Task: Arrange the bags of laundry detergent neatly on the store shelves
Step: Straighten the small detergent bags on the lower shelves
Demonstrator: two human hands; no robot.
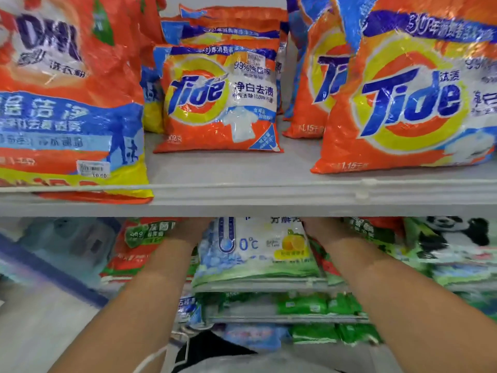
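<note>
A white and green detergent bag [258, 251] with a thermometer, "0°C" and a lemon stands on the second shelf [263, 284]. My left hand [188, 228] holds its left edge and my right hand [320, 228] holds its right edge. The upper shelf's front edge hides the fingers of both hands and the top of the bag. On the upper shelf [269, 189] stand orange Tide bags: a small one [220, 100] in the middle and a big one [403, 103] at the right. An orange OMO bag [67, 98] stands at the left and overhangs the shelf edge.
A red and green bag [134, 246] stands left of the held bag, and a bag with a panda [451, 243] stands to its right. Lower shelves hold green packs [309, 305]. At the left are a grey floor and a blue-edged clear bin [64, 251].
</note>
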